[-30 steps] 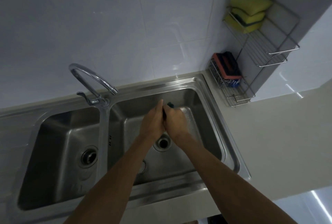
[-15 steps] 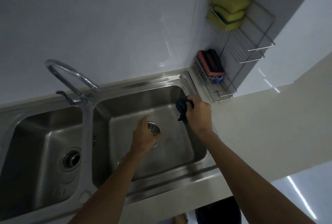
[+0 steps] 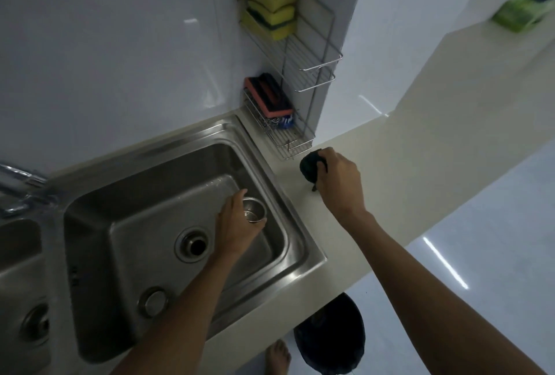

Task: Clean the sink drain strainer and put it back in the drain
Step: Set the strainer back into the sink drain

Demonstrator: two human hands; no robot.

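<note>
Head view: the round, cup-shaped steel strainer (image 3: pixel 254 210) is gripped in the left hand (image 3: pixel 235 226) over the steel sink basin (image 3: pixel 135 209), at two o'clock from the open drain hole (image 3: pixel 195 244). A dark scouring pad (image 3: pixel 310 164) is clutched by the right hand (image 3: pixel 339 182) over the pale countertop (image 3: pixel 405 179), at two o'clock of the strainer.

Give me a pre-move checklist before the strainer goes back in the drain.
1. Left hand has a firm hold on the strainer: ok, fingers wrap its rim.
2. Drain is open and unobstructed: ok.
3. Strainer is lined up over the drain: not ok, it is held off to the drain's right.
4. Strainer is clean: cannot tell, the picture is too dim.
5. Right hand is clear of the sink: ok, it holds the dark scrubber over the counter.
</note>
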